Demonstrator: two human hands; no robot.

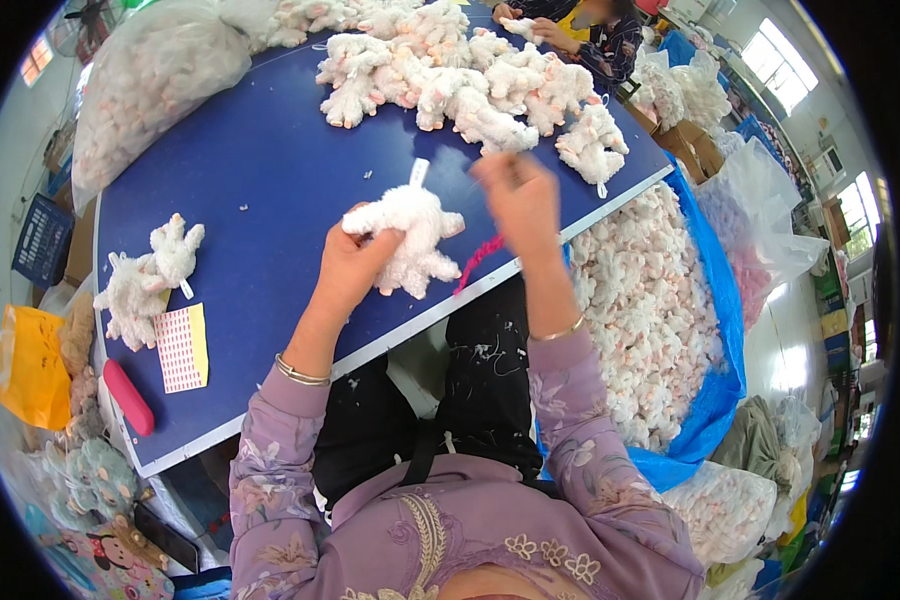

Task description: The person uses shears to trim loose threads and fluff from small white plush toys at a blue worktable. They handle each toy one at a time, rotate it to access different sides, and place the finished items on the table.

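My left hand [356, 262] is closed round a small white plush animal [410, 235], holding it just above the blue table. The toy has pale pink feet and a white tag [420, 172] standing up at its top. To the right of the toy, my right hand [517, 195] is raised, blurred by motion. Its fingers look curled together in a pinch; what they hold, if anything, cannot be made out. A bright pink twisted cord [480, 262] lies by the table's near edge, below my right hand.
A heap of white plush animals [450, 85] covers the far side of the blue table [270, 300]. At left lie two more plush toys [135, 300], a label sheet [181, 348] and a pink case [128, 398]. A blue-edged sack [650, 320] full of plush stands right. Another person's hands [555, 35] work opposite.
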